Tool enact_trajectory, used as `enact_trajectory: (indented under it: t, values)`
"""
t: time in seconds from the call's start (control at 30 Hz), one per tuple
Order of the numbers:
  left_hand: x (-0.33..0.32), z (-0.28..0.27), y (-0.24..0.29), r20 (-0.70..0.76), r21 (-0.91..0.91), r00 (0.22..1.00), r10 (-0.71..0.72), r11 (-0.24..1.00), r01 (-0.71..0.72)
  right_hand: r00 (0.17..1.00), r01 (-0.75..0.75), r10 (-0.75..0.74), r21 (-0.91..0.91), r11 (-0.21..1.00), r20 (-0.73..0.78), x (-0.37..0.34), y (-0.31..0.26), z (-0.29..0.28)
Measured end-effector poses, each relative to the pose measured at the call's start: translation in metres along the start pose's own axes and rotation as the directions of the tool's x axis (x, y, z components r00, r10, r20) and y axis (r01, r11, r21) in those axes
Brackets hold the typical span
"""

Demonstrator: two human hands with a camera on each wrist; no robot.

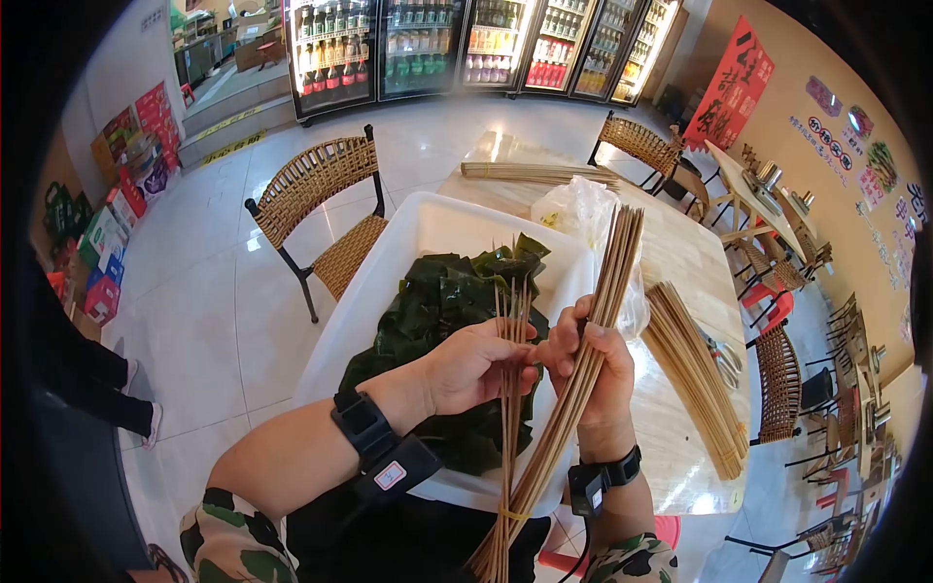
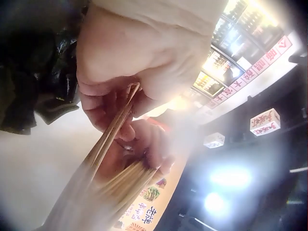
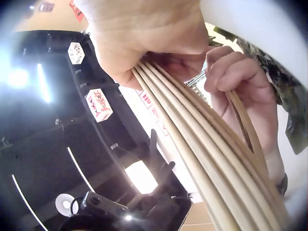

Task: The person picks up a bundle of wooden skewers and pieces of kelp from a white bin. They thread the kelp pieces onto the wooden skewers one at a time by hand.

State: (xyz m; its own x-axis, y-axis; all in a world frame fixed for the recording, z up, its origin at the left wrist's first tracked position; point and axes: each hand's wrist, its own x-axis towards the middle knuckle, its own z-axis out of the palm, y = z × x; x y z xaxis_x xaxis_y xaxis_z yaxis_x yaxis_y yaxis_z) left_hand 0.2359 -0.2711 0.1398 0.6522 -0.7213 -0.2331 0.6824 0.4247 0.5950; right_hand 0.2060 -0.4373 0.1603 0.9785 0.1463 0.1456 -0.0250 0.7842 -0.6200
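Observation:
My right hand (image 1: 601,374) grips a thick bundle of bamboo skewers (image 1: 614,272), which slants up and away to the right. A few thinner-looking skewers (image 1: 511,418) stand apart from that bundle, and my left hand (image 1: 466,367) pinches them between thumb and fingers. Both groups come together low down at a yellow rubber band (image 1: 511,515). The two hands are side by side, fingertips close together. Beneath them a white plastic tub (image 1: 335,335) holds a heap of dark green, wet-looking kelp pieces (image 1: 428,301), partly hidden by my left hand and forearm.
On the wooden table (image 1: 671,491) lie a second skewer bundle (image 1: 695,379), scissors (image 1: 724,361), a clear plastic bag (image 1: 583,212) and another bundle (image 1: 530,173) at the far side. A wicker chair (image 1: 326,194) stands beyond the tub. Someone's legs (image 1: 87,389) show at left.

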Motion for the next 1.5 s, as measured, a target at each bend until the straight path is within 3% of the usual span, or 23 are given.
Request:
enact_trajectory:
  t: [0.33,0.5,0.6,0.8,0.83,0.87,1.13,1.27,1.5]
  values:
    - [0.002,-0.003,0.004,-0.008,0.016,1.0,0.003,1.0,-0.003,0.999,-0.022,0.024,-0.067,0.997,0.027,0.0,-0.001,0.001]
    - [-0.002,0.002,0.008,-0.031,0.113,0.999,0.016,0.994,-0.013,0.996,-0.05,0.055,-0.062,0.997,0.068,-0.001,-0.003,0.001]
    - [0.005,0.006,0.007,0.003,0.147,1.0,0.016,0.989,-0.016,0.998,-0.061,0.059,-0.14,0.988,-0.023,-0.003,-0.003,0.008]
    - [-0.007,0.006,0.013,-0.055,0.167,0.997,0.053,0.985,-0.044,0.999,-0.04,0.031,-0.234,0.971,-0.039,-0.004,-0.005,0.024]
    - [-0.007,0.006,0.013,-0.049,0.166,0.997,0.056,0.985,-0.047,0.999,-0.029,0.02,-0.231,0.972,-0.042,-0.001,-0.001,0.017]
    - [-0.005,-0.002,0.013,0.078,0.179,0.996,0.043,0.982,-0.057,0.999,-0.011,0.0,-0.24,0.971,-0.048,0.001,0.003,0.012]
    - [0.0,-0.004,0.014,0.044,0.25,0.999,0.016,0.968,-0.027,0.997,-0.073,0.063,-0.278,0.958,-0.043,-0.003,0.0,0.019]
    - [0.002,-0.004,0.01,0.063,0.248,0.997,0.042,0.967,-0.056,0.997,0.047,-0.065,-0.351,0.935,-0.038,-0.004,0.008,0.006]
    - [-0.003,0.0,0.007,0.124,0.186,0.983,0.135,0.97,-0.157,0.992,0.045,-0.098,-0.502,0.863,-0.079,-0.005,0.014,0.018]
